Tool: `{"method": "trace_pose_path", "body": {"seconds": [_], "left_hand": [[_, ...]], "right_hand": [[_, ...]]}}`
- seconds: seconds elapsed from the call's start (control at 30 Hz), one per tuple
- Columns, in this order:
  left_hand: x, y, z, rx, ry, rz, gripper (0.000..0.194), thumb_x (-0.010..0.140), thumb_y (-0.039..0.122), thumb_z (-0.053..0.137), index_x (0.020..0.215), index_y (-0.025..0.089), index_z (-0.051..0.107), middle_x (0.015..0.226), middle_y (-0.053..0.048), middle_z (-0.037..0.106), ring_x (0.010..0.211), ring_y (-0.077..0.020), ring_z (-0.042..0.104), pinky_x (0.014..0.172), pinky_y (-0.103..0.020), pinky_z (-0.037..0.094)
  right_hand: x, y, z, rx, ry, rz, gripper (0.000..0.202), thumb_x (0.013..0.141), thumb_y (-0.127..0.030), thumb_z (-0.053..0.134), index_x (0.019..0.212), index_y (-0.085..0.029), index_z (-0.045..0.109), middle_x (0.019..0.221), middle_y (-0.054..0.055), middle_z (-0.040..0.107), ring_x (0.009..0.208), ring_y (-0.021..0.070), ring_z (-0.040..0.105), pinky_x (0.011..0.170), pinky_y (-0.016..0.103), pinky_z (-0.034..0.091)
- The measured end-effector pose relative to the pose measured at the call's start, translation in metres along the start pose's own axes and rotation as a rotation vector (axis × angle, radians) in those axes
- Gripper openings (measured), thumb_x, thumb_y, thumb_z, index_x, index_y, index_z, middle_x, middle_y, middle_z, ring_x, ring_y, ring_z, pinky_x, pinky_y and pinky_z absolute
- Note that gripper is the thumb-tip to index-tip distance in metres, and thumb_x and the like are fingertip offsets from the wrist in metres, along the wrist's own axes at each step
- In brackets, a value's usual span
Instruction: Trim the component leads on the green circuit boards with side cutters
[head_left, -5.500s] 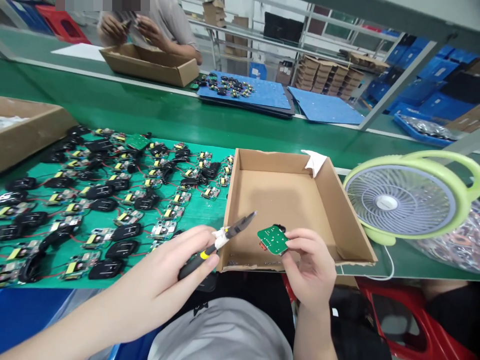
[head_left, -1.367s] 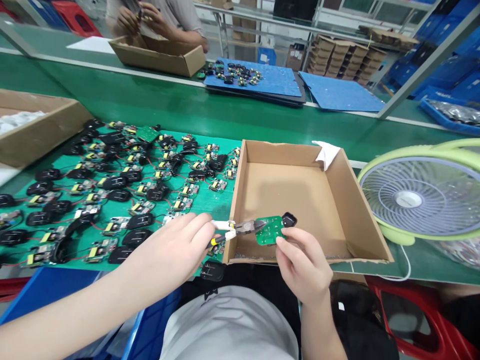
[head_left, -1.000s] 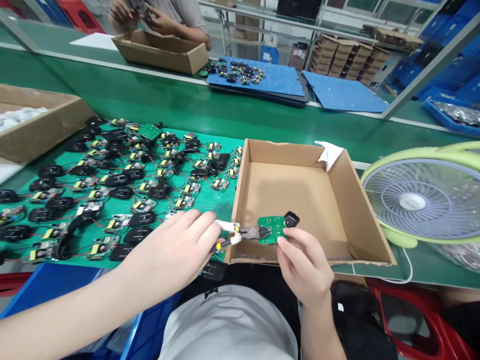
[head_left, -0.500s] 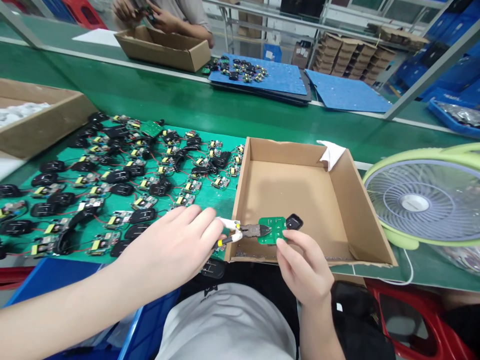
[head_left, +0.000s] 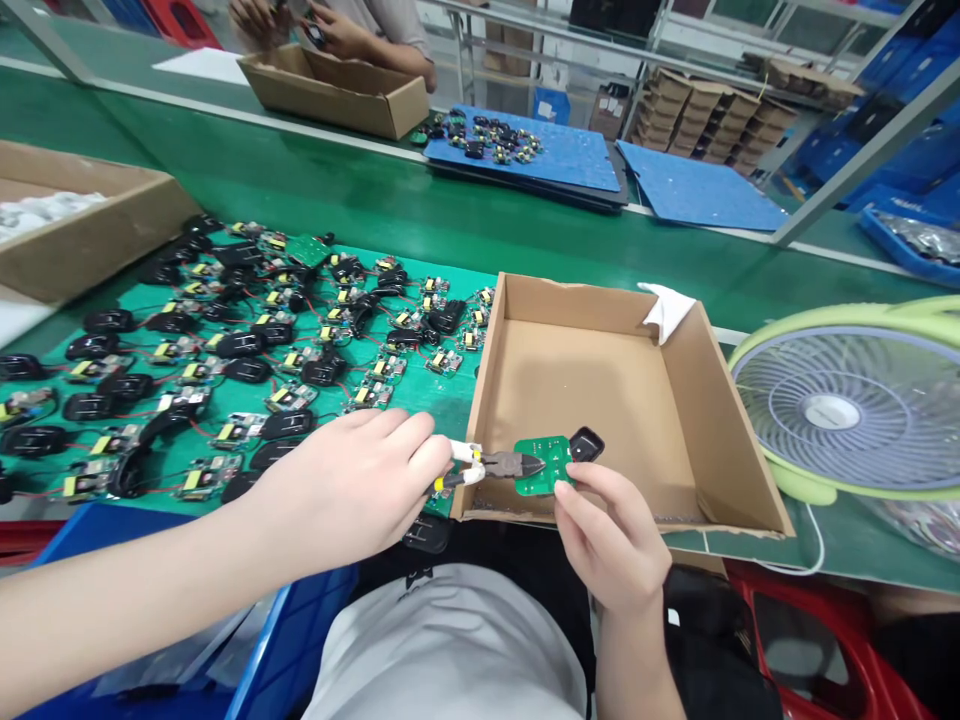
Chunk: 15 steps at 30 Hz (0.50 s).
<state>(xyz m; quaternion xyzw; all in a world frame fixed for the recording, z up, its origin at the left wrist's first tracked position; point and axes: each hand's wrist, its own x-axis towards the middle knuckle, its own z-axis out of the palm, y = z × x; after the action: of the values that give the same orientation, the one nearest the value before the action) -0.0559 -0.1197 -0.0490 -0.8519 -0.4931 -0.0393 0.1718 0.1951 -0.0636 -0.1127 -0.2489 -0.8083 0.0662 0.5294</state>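
My left hand is wrapped round the handles of a pair of cutting pliers, whose dark jaws point right and lie over the face of a green circuit board. Thumb and fingers of my right hand pinch the board at its right edge. A small black plastic part sticks out beyond the board's upper right corner. Both board and pliers are above the near side of an open cardboard box. Below my left hand a black piece shows at the table edge.
Many boards wired to black casings cover the green mat at left. A green fan stands right of the box. Another cardboard box is far left. Across the bench a person's hands work over a box.
The view has shifted slightly. The plier jaws lie a little further right over the board. Both hands keep their hold.
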Motion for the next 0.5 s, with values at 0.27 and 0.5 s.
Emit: {"method": "trace_pose_path", "body": {"seconds": [0.27, 0.5], "left_hand": [[0.0035, -0.0047, -0.0023, 0.023, 0.007, -0.009, 0.017, 0.083, 0.008, 0.047, 0.080, 0.018, 0.060, 0.078, -0.010, 0.060, 0.069, -0.0272, 0.054, 0.062, -0.039, 0.042], [0.0044, 0.0001, -0.0024, 0.017, 0.002, -0.020, 0.019, 0.087, 0.010, 0.045, 0.082, 0.018, 0.061, 0.085, -0.013, 0.063, 0.075, -0.0289, 0.054, 0.065, -0.041, 0.043]], "right_hand": [[-0.0014, 0.0015, -0.0003, -0.024, -0.010, 0.000, 0.032, 0.089, 0.005, 0.064, 0.108, -0.018, 0.074, 0.104, 0.011, 0.072, 0.087, 0.0186, 0.074, 0.073, 0.028, 0.066], [-0.0033, 0.0025, -0.0007, 0.002, -0.014, -0.001, 0.032, 0.089, 0.007, 0.065, 0.109, -0.016, 0.074, 0.107, 0.012, 0.070, 0.090, 0.0180, 0.073, 0.074, 0.027, 0.065]]}}
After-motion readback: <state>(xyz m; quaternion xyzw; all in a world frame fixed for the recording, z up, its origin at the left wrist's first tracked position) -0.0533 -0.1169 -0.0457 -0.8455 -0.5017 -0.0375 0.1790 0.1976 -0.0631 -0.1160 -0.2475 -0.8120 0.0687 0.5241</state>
